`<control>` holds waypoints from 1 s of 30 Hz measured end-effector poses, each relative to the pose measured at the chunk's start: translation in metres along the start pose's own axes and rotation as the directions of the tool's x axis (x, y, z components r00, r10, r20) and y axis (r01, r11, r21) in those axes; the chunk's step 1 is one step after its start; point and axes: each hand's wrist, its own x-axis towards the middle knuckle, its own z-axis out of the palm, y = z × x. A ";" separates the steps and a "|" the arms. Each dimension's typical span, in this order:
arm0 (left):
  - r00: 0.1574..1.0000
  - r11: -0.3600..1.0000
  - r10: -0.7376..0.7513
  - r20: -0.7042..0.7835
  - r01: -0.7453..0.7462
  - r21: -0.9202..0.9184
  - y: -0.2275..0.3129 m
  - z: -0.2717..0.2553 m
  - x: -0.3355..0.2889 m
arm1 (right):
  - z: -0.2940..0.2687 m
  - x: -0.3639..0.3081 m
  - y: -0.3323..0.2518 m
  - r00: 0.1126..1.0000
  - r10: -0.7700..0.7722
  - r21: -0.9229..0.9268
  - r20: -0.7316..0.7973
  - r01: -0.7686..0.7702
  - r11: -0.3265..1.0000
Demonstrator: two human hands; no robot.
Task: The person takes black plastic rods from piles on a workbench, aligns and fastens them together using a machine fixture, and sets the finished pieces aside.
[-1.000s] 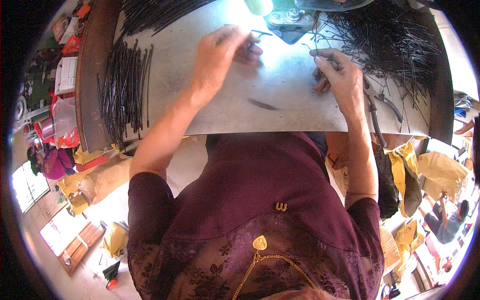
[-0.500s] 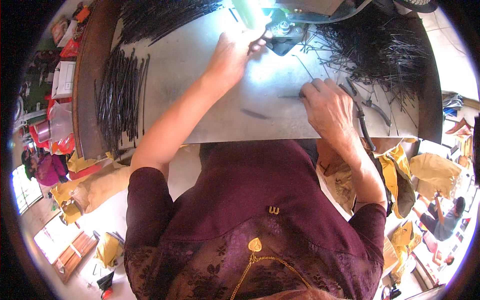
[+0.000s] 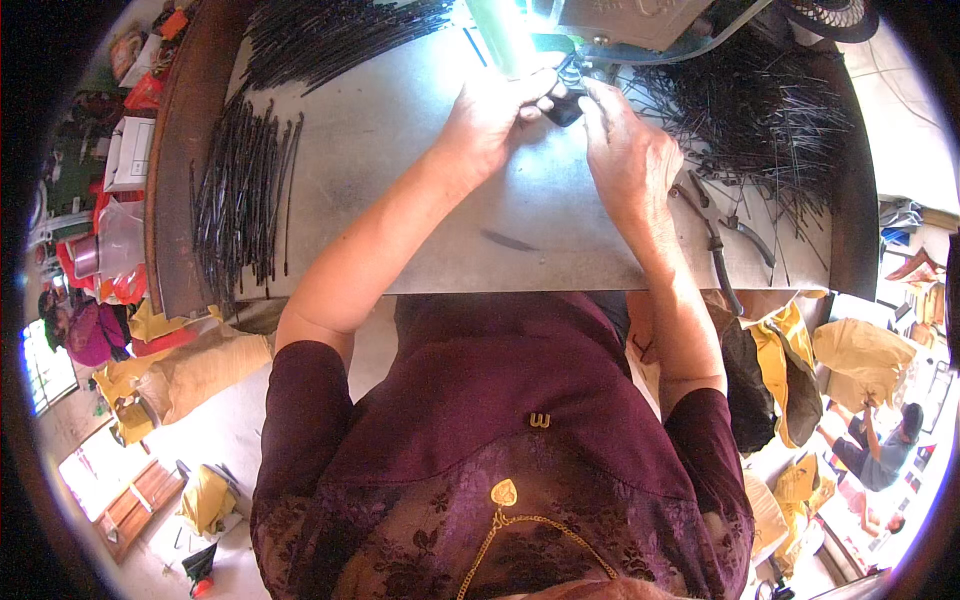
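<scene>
My left hand (image 3: 497,118) is at the left side of a small metal fixture (image 3: 570,75), under a bright light. Its fingers are curled together, and what they pinch is lost in the glare. On the fixture's other side my right hand (image 3: 632,145) has its thumb and forefinger close together against it. Anything between those fingertips is too small to make out. A dark block (image 3: 565,110) shows below the fixture, between the hands. Beside my right wrist, dark-handled pliers (image 3: 716,240) lie spread on the metal table (image 3: 400,240).
Thin black rods (image 3: 240,200) lie in a row at the left, and another bundle (image 3: 340,45) is at the far left. A tangled pile of thin black rods (image 3: 760,120) covers the right side. Yellow sacks (image 3: 790,360) stand below the table. Another person (image 3: 885,445) sits far right.
My right hand has moved up and left from beside the pliers to the fixture. My left hand has shifted slightly right and down, staying by the fixture.
</scene>
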 end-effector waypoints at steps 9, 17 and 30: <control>0.999 0.999 -0.050 0.009 0.050 -0.022 0.002 -0.001 -0.002 | 0.000 -0.002 0.000 1.000 -0.022 -0.054 -0.018 0.021 0.998; 0.999 0.999 0.040 -0.023 -0.039 0.038 -0.006 0.002 0.000 | 0.006 -0.001 -0.004 1.000 0.030 -0.056 -0.001 -0.030 0.998; 0.725 0.112 0.544 0.423 -0.562 0.820 0.002 -0.016 0.006 | -0.012 0.009 0.000 0.935 0.194 0.418 0.297 -0.310 0.854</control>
